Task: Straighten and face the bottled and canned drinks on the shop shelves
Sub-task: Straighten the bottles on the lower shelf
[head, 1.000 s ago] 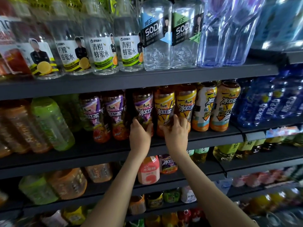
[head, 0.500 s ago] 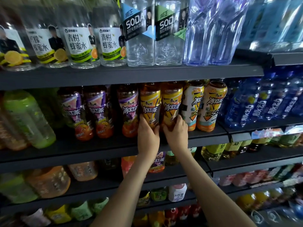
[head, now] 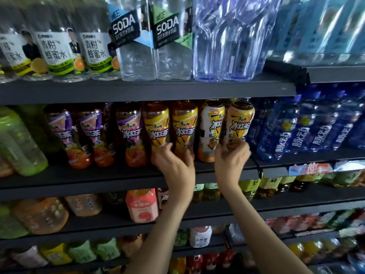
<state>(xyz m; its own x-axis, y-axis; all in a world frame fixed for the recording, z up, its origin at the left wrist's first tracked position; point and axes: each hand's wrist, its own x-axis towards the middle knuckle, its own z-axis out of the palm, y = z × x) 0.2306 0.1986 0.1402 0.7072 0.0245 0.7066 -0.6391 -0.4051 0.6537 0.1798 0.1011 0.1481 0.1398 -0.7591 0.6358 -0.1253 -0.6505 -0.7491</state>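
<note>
on the top shelf we read "soda" on two clear soda bottles (head: 136, 46). the middle shelf (head: 102, 177) holds the 冰红茶 teas. our hands are apart: left hand (head: 174, 168) curls round the yellow-labelled bottle (head: 184, 127), right hand (head: 231, 162) grips the peach-labelled bottle (head: 240, 123), beside the blue 脉动 bottles (head: 282, 135).

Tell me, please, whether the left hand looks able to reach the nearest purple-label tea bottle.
Probably yes: the left hand need only release the yellow-label bottle; the purple-label bottle stands uncovered at the shelf front, close by on the left.
</note>
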